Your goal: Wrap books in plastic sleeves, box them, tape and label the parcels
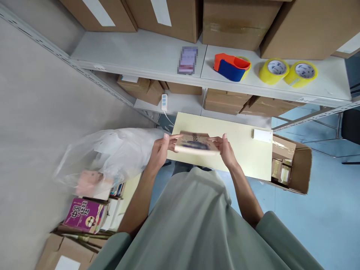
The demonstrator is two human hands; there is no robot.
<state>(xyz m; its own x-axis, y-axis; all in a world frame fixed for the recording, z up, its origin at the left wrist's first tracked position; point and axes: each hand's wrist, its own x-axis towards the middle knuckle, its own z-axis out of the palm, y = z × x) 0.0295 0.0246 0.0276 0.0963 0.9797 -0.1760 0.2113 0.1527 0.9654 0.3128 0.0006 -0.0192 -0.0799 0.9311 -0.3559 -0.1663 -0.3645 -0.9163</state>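
Left hand (159, 153): left edge of the book (197, 145) is pinched by the fingers; thumb is raised.
Right hand (227, 153): right edge is pinched likewise.
Book position: held between both hands, above the cream table (242, 161).
Shelf (126, 47): yellow tape rolls (265, 75) and tape dispenser (230, 69) are placed side by side.

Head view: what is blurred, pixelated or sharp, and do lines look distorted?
Head view: the held book is blurred, its cover hard to read; the flat item on the upper shelf is pixelated; the purple book shows clear lettering; shelf uprights slant, perhaps wide-angle perspective.
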